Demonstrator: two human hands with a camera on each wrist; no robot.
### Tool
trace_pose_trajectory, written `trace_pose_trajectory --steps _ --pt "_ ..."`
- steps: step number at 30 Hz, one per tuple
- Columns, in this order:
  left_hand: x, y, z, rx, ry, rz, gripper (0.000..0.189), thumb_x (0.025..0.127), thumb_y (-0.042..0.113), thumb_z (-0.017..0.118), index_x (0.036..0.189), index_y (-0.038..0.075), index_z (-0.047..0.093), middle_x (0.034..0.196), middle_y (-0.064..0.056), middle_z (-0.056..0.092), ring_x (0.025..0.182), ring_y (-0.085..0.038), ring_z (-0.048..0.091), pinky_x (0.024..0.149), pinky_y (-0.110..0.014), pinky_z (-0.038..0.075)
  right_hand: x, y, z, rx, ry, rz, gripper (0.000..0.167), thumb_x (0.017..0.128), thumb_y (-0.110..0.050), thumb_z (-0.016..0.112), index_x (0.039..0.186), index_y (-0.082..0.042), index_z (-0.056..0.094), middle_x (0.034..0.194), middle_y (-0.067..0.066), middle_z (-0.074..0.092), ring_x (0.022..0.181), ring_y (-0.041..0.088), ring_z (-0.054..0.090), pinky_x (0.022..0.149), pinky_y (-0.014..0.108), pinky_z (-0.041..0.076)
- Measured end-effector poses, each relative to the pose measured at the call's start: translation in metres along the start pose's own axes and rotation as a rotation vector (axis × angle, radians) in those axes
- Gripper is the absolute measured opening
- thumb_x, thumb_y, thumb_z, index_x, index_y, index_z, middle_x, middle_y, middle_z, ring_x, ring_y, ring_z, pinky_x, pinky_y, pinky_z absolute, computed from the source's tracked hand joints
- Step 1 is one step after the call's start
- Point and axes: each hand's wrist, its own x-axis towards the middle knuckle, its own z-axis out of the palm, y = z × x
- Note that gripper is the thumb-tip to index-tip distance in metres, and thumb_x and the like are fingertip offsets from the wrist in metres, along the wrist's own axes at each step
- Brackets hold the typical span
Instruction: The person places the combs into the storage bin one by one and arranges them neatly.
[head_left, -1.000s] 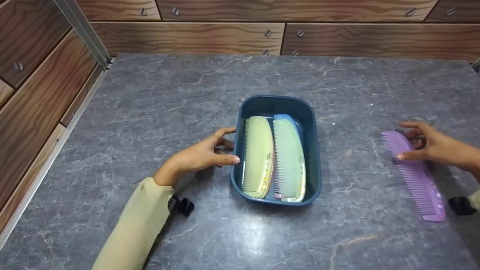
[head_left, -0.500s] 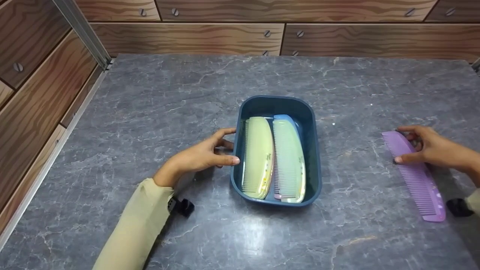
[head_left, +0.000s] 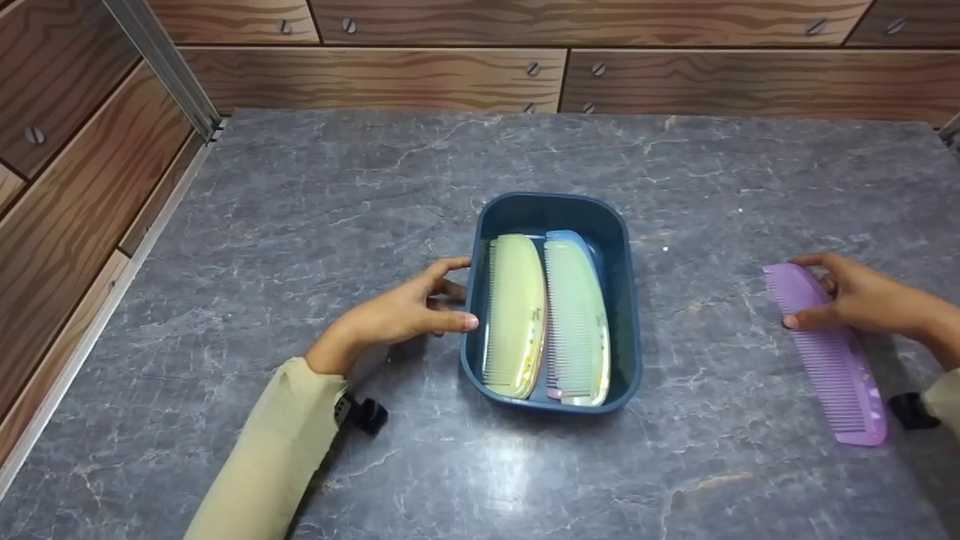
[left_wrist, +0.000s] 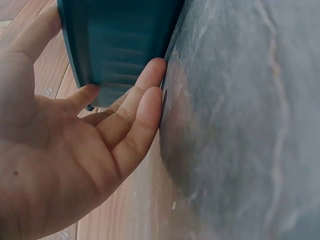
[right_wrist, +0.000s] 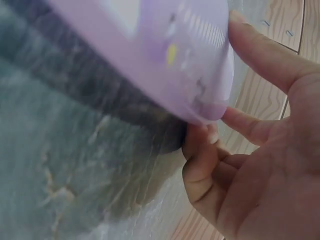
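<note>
A purple comb (head_left: 832,360) at the right of the head view is held by my right hand (head_left: 855,300). The thumb lies across its toothed side, and the other fingers are behind its curved back in the right wrist view. My left hand (head_left: 405,307) rests against the left side of a dark blue plastic box (head_left: 631,300). Its thumb tip touches the rim, and its lower fingers touch the tabletop in the left wrist view. Inside the box lie a yellow comb (head_left: 514,315) and a pale green comb (head_left: 576,322), with a blue comb (head_left: 571,237) partly hidden beneath the green one.
The grey marbled tabletop (head_left: 337,180) runs back to wood-patterned panels (head_left: 375,79). A metal-edged side panel (head_left: 112,202) bounds the left. Black wrist cameras, such as the left one (head_left: 367,415), hang below the sleeves.
My right hand's fingers have closed on the purple comb, with the thumb moving slightly left across its teeth. The comb has barely shifted. My left hand and the box keep their places.
</note>
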Motion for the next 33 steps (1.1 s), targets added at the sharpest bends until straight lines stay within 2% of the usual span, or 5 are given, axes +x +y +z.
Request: trace_pose_trajectory --steps 11,16,22,27,33 --pt "0.001 -0.002 0.0 0.0 0.004 -0.004 0.082 0.09 0.024 0.069 0.153 0.023 0.017 0.139 -0.018 0.048 0.119 -0.03 0.057 0.085 -0.033 0.049 0.001 0.001 -0.004 0.045 -0.029 0.003 0.09 0.084 -0.021 0.075 0.146 0.009 0.017 0.095 0.026 0.057 0.074 0.019 0.06 0.058 0.032 0.052" --pt "0.0 -0.001 0.0 -0.016 0.0 -0.004 0.082 0.09 0.024 0.069 0.153 0.022 0.017 0.139 -0.017 0.048 0.121 -0.03 0.056 0.086 -0.033 0.049 -0.003 0.005 -0.005 0.133 -0.025 -0.02 0.074 0.088 -0.014 0.07 0.147 -0.003 0.026 0.101 0.026 0.063 0.071 0.015 0.065 0.06 0.033 0.056" --pt "0.0 -0.001 0.0 -0.02 -0.004 0.001 0.082 0.09 0.024 0.069 0.153 0.023 0.017 0.139 -0.017 0.048 0.121 -0.029 0.056 0.086 -0.033 0.049 -0.008 0.008 -0.012 0.267 -0.031 0.005 0.059 0.092 -0.013 0.065 0.14 -0.033 0.038 0.102 0.007 0.069 0.077 0.014 0.069 0.065 0.035 0.058" --pt "0.0 -0.001 0.0 -0.019 -0.002 -0.001 0.082 0.09 0.024 0.069 0.153 0.023 0.017 0.139 -0.018 0.048 0.121 -0.03 0.056 0.087 -0.034 0.049 -0.009 0.006 -0.016 0.337 -0.001 0.013 0.063 0.093 -0.012 0.064 0.145 -0.032 0.035 0.09 -0.015 0.068 0.08 0.012 0.068 0.066 0.034 0.058" --pt "0.001 -0.002 0.0 -0.023 -0.003 -0.003 0.083 0.089 0.024 0.069 0.153 0.023 0.017 0.139 -0.018 0.047 0.121 -0.031 0.056 0.088 -0.035 0.05 -0.011 -0.002 -0.018 0.436 0.094 -0.039 0.06 0.093 -0.006 0.063 0.14 -0.037 0.042 0.09 -0.018 0.07 0.078 0.006 0.067 0.063 0.029 0.056"
